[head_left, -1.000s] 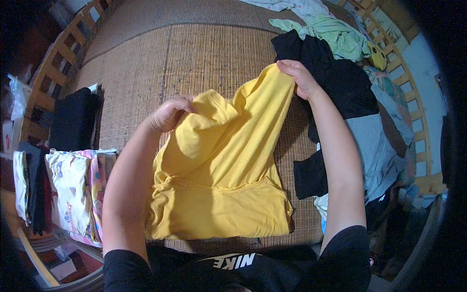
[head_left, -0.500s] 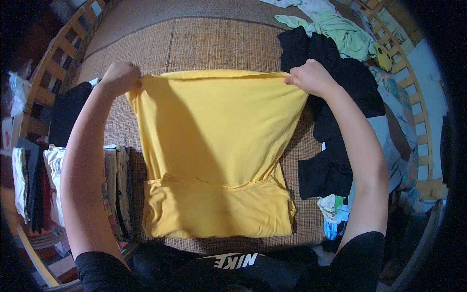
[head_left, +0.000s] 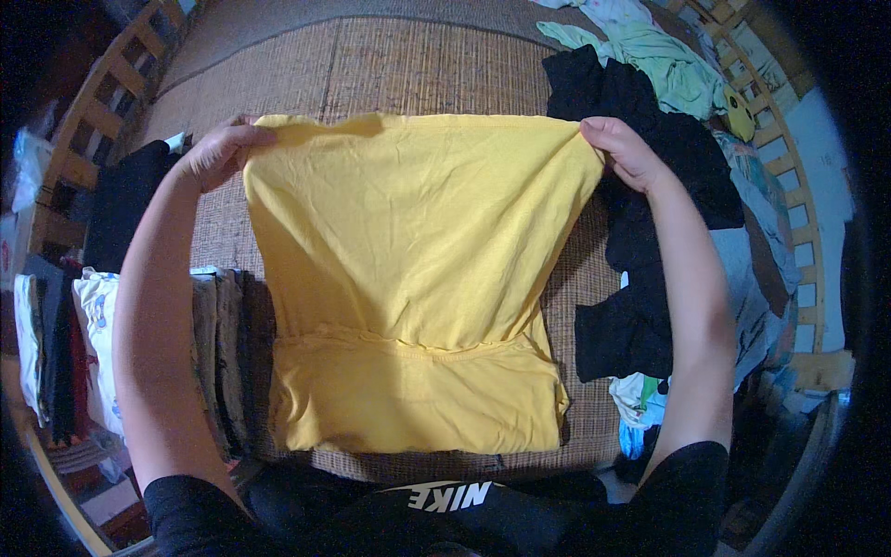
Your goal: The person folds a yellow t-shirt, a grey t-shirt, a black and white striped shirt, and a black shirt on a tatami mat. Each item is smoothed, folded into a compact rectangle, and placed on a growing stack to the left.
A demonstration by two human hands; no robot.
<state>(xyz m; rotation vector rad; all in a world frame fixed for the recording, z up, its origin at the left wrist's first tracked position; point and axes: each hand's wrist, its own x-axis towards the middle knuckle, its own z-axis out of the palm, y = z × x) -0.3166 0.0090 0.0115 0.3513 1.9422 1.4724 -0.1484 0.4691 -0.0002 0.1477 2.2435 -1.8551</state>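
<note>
1. Left hand [head_left: 223, 156], ten o'clock: fingers pinching the yellow garment's [head_left: 418, 232] far corner.
2. Right hand [head_left: 626, 155], two o'clock: pinching the other.
3. From both (equally near) cloth runs toward six o'clock over woven mat [head_left: 399, 70].

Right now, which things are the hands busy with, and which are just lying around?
Busy with:
- yellow cloth, held up by the left hand and right hand
- mat, underneath the cloth

Just lying around:
- black clothes, on the right
- green cloth, at the upper right
- folded clothes, on the left
</note>
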